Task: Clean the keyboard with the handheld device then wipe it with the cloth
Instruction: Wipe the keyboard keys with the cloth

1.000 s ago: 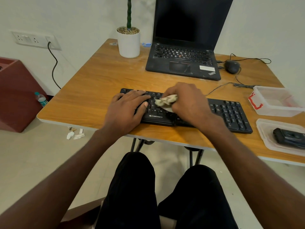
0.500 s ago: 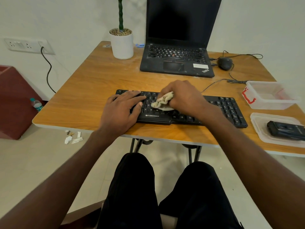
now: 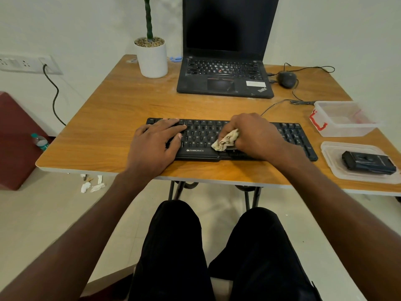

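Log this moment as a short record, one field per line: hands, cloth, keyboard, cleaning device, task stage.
left hand: rests flat on the keyboard's left end
right hand: grips the cloth
cloth: beige, crumpled, pressed on the keys near the middle
keyboard: black, near the table's front edge
handheld device: lies in a clear tray, right of the keyboard
task stage: wiping with the cloth

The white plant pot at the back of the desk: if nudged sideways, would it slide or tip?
Probably tip-prone: the white plant pot is narrow, and a tall green stem rises well above its rim. The pebbles filling the top suggest weight, which may steady it. On the smooth wooden desk a low push would likely slide it.
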`<state>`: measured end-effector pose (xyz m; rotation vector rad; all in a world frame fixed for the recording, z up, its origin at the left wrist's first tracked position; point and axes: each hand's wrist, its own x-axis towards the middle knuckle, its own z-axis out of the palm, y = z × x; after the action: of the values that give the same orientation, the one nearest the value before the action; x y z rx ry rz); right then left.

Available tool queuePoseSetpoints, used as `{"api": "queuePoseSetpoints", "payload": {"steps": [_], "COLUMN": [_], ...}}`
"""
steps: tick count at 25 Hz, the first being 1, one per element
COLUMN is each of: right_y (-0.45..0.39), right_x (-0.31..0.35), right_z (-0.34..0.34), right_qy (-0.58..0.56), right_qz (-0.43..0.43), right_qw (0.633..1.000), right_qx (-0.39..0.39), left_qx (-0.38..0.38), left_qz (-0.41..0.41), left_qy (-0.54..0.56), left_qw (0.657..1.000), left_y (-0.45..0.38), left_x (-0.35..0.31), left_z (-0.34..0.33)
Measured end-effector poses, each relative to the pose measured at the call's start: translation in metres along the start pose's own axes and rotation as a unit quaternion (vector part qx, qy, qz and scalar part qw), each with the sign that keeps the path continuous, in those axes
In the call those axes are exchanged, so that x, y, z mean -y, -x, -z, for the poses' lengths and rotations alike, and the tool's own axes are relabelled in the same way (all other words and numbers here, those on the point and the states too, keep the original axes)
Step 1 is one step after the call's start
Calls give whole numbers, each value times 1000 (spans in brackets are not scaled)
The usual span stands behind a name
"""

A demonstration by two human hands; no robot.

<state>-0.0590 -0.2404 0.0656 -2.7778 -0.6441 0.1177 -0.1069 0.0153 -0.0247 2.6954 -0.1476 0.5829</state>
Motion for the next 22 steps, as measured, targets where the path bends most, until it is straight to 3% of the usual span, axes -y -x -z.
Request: {"api": "queuePoseSetpoints", "payload": {"steps": [2, 4, 6, 11, 17, 20, 22], "right_y": [-3, -6, -6, 0, 9, 8, 9], "right_x": [-7, 5, 14, -11, 4, 1, -17], "right_z": [5, 2, -3, 5, 1, 3, 16], "right_qy": [21, 10, -26, 65, -59, -16, 33], "right_qz": [-45, -19, 13, -105, -3, -3, -58], "right_qw": [999, 999, 999, 987, 998, 1000, 998], "right_qx": [-14, -44, -27, -101, -14, -16, -6], "left_qx": [-1, 3, 4, 6, 6, 6, 7], "left_qz": [-1, -1, -1, -5, -1, -5, -9], "left_qy": [1, -2, -5, -10, -15, -18, -16], "left_qw": [1000, 1000, 1000, 1000, 1000, 1000, 1000], "left_y": [0, 0, 0, 0, 0, 1, 0], "left_x": [0, -1, -1, 0, -2, -1, -1], "left_z": [0, 1, 1, 2, 2, 2, 2]}}
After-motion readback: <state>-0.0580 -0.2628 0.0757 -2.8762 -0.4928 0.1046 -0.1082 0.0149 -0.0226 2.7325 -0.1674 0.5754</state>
